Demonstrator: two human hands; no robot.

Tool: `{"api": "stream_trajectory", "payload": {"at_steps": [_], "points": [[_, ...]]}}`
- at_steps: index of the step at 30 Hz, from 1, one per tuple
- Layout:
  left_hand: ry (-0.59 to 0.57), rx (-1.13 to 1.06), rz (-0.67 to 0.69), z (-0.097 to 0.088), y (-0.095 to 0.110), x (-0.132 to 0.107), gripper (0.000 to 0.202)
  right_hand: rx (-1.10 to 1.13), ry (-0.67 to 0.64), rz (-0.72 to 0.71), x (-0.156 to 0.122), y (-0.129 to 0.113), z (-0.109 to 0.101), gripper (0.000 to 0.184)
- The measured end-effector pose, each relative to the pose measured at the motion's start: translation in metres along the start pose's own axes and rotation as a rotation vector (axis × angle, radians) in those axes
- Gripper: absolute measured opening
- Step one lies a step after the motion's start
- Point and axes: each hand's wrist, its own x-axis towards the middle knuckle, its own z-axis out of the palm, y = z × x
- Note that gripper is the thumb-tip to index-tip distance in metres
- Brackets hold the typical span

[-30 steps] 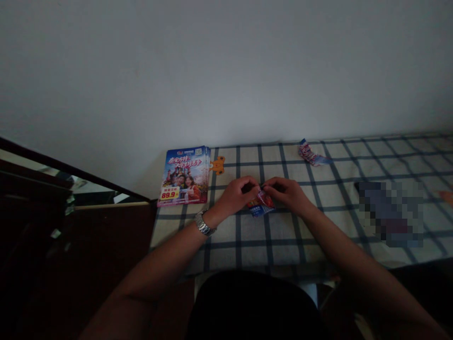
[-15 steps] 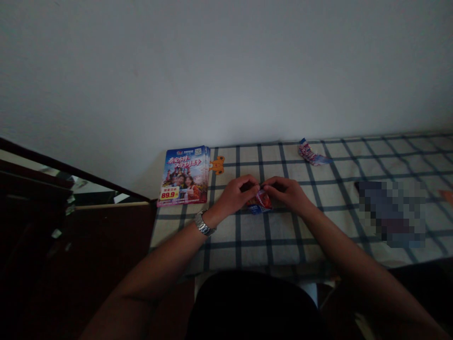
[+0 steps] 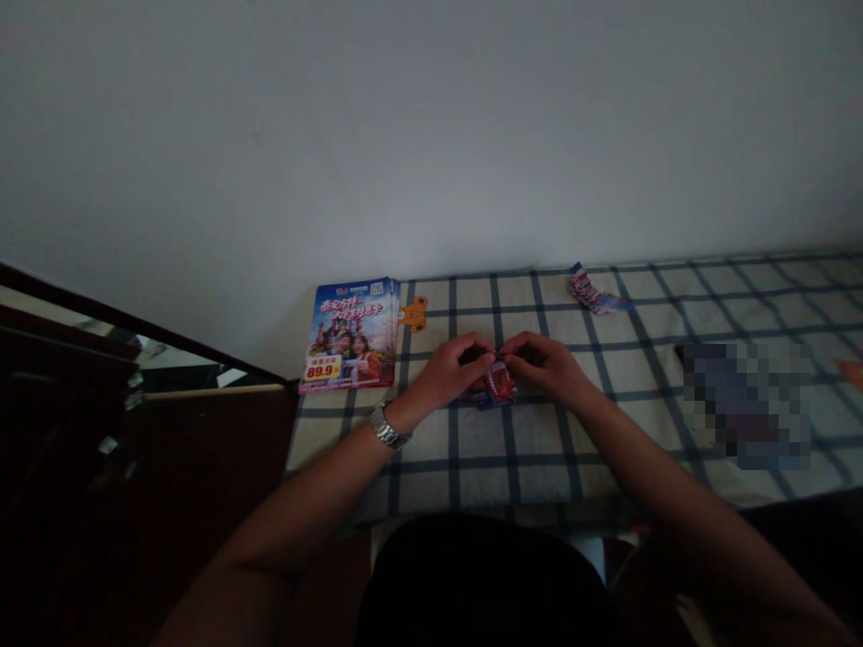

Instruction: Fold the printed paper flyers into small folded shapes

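Observation:
Both hands meet over the tablecloth, pinching the top edge of a crumpled printed flyer (image 3: 497, 385) in red, blue and white. My left hand (image 3: 460, 367), with a metal watch on its wrist, is closed on the flyer's left side. On the other side, my right hand (image 3: 544, 367) pinches it between thumb and fingers. The fingertips nearly touch each other and cover the upper edge. A stack of flyers (image 3: 351, 337), printed with a castle picture and "89.9", lies left of my hands.
Beside the stack is an orange bear-shaped figure (image 3: 413, 314). A twisted, crumpled flyer (image 3: 593, 292) rests near the wall (image 3: 431, 135). A pixelated dark object (image 3: 742, 404) lies at right on the checked tablecloth (image 3: 418, 481).
The flyer between my fingers has tilted and bunched slightly, with less of its blue lower edge showing. My hands have stayed almost in place.

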Motion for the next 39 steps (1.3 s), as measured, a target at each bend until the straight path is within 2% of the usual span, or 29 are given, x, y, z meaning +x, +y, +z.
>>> {"api": "stream_trajectory", "payload": {"at_steps": [29, 39], "points": [[-0.072, -0.019, -0.007, 0.002, -0.0056, -0.0011, 0.034, -0.048, -0.021, -0.007, -0.0019, -0.0025, 0.0017, 0.022], [-0.029, -0.023, -0.018, 0.0012, -0.0025, -0.0005, 0.034, -0.063, -0.01, -0.009, 0.0003, -0.0004, 0.002, 0.029]]}}
